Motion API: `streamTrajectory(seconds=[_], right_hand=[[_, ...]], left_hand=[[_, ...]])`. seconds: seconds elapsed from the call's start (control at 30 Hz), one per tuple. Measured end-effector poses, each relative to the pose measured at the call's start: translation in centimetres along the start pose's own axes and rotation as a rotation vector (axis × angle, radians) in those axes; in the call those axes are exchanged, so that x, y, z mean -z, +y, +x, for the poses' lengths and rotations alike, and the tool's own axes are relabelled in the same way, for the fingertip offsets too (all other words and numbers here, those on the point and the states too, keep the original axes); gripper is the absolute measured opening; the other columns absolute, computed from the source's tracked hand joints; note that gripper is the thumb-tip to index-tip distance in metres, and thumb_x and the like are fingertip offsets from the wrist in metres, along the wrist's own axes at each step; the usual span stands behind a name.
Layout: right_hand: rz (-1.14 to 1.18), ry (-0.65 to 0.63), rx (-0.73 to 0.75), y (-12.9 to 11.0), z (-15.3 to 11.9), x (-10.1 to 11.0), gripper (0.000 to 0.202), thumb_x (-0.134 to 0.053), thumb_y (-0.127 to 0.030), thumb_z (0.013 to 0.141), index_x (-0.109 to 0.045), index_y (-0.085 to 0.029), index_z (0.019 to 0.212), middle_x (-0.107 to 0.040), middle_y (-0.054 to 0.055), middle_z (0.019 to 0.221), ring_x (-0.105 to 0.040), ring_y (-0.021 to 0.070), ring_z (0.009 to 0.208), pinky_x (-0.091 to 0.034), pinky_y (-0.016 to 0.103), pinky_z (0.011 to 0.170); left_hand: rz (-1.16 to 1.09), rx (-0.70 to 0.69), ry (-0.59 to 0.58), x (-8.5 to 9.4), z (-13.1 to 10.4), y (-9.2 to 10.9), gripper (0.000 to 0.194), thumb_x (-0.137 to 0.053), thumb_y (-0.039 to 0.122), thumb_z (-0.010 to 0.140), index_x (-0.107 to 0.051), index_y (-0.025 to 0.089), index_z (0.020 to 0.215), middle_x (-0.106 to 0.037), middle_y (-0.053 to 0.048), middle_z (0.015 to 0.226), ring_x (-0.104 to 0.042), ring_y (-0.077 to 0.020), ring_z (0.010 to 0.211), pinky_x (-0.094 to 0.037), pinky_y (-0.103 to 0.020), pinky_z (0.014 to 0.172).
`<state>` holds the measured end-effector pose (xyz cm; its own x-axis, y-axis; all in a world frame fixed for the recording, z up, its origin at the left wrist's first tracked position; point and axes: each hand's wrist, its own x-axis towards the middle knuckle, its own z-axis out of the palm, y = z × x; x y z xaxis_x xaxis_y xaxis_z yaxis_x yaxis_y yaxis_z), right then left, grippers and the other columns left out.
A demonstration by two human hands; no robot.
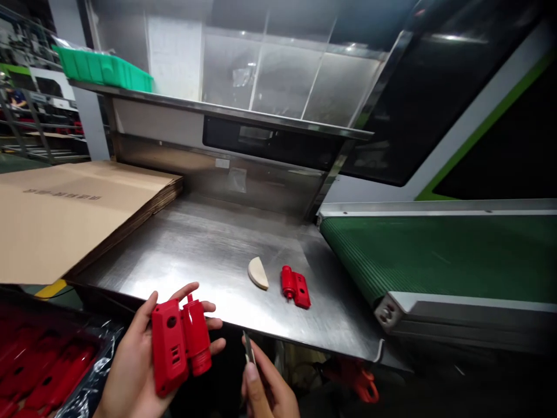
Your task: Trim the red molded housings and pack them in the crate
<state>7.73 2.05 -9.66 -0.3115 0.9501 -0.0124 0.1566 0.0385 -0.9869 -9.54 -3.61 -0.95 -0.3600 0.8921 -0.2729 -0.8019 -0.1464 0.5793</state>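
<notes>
My left hand (pixel 139 354) supports a red plastic housing (pixel 169 348) in its palm, thumb along one side and fingers spread behind it. The part has a flat box half with a round hole and small slots, joined to a ribbed cylinder half. Lower centre, my right hand (pixel 270 380) pinches a small knife (pixel 248 345) with its thin blade pointing up; most of its handle is hidden by the fingers. A similar red plastic part (pixel 296 287) lies on the steel table (pixel 209 232), beside a cream half-round piece (pixel 258 273).
Flat cardboard (pixel 87 203) is stacked on the left of the table. Below it, a black-lined container (pixel 100 354) holds several red parts. A green conveyor belt (pixel 444 249) runs along the right. On the shelf above sits a green bin (pixel 104 68).
</notes>
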Motion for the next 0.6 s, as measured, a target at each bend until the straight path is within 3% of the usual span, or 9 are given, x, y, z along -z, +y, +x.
streamTrajectory(seconds=[0.1, 0.17, 0.27, 0.37, 0.5, 0.6], right_hand=[[-0.553, -0.103, 0.243, -3.8, 3.7, 0.0, 0.047, -0.034, -0.031, 0.095, -0.040, -0.019, 0.140, -0.055, 0.013, 0.122, -0.059, 0.0190, 0.102, -0.049, 0.033, 0.088], [-0.748, -0.124, 0.335, -6.5, 7.1, -1.2, 0.050, -0.027, -0.015, 0.093, -0.033, -0.018, 0.143, -0.051, 0.015, 0.125, -0.060, 0.0195, 0.098, -0.050, 0.036, 0.085], [-0.860, -0.116, 0.399, -9.0, 12.2, -3.4, 0.043, -0.041, -0.012, 0.090, -0.045, -0.016, 0.133, -0.058, 0.011, 0.116, -0.059, 0.0208, 0.102, -0.049, 0.042, 0.090], [-0.945, -0.039, 0.410, -9.2, 15.2, -3.8, 0.038, -0.051, -0.021, 0.091, -0.048, -0.018, 0.128, -0.059, 0.007, 0.118, -0.057, 0.0205, 0.109, -0.049, 0.043, 0.093], [-1.049, 0.177, 0.299, -7.5, 15.8, -1.0, 0.039, -0.047, -0.028, 0.093, -0.044, -0.018, 0.131, -0.054, 0.010, 0.125, -0.054, 0.0221, 0.112, -0.047, 0.045, 0.094], [-1.143, 0.244, 0.225, -6.3, 15.7, 0.9, 0.039, -0.047, -0.033, 0.093, -0.047, -0.017, 0.128, -0.055, 0.011, 0.123, -0.054, 0.0227, 0.111, -0.047, 0.046, 0.093]], left_hand=[[0.082, -0.011, 0.058, -0.6, -0.3, -0.4, 0.050, -0.049, 0.033, 0.090, -0.046, 0.011, 0.135, -0.068, -0.024, 0.112, -0.066, -0.0406, 0.097, -0.047, -0.065, 0.088], [0.105, 0.021, 0.052, -0.9, -0.4, -0.6, 0.052, -0.049, 0.030, 0.088, -0.044, 0.007, 0.135, -0.068, -0.025, 0.112, -0.067, -0.0402, 0.095, -0.048, -0.065, 0.087], [0.109, 0.055, 0.026, -1.0, -0.5, -0.9, 0.052, -0.047, 0.028, 0.089, -0.042, 0.002, 0.133, -0.068, -0.027, 0.109, -0.068, -0.0390, 0.090, -0.048, -0.063, 0.085], [0.047, 0.075, -0.004, -0.6, -0.6, -0.9, 0.051, -0.042, 0.035, 0.092, -0.042, 0.003, 0.131, -0.069, -0.025, 0.103, -0.068, -0.0372, 0.086, -0.051, -0.058, 0.078], [-0.072, 0.099, -0.111, 0.3, -0.6, -0.9, 0.053, -0.038, 0.047, 0.093, -0.045, 0.005, 0.125, -0.069, -0.022, 0.100, -0.066, -0.0345, 0.086, -0.050, -0.050, 0.076], [-0.110, 0.106, -0.174, 0.8, -0.2, -1.2, 0.052, -0.036, 0.049, 0.093, -0.053, 0.007, 0.118, -0.069, -0.019, 0.096, -0.065, -0.0330, 0.086, -0.049, -0.048, 0.077]])
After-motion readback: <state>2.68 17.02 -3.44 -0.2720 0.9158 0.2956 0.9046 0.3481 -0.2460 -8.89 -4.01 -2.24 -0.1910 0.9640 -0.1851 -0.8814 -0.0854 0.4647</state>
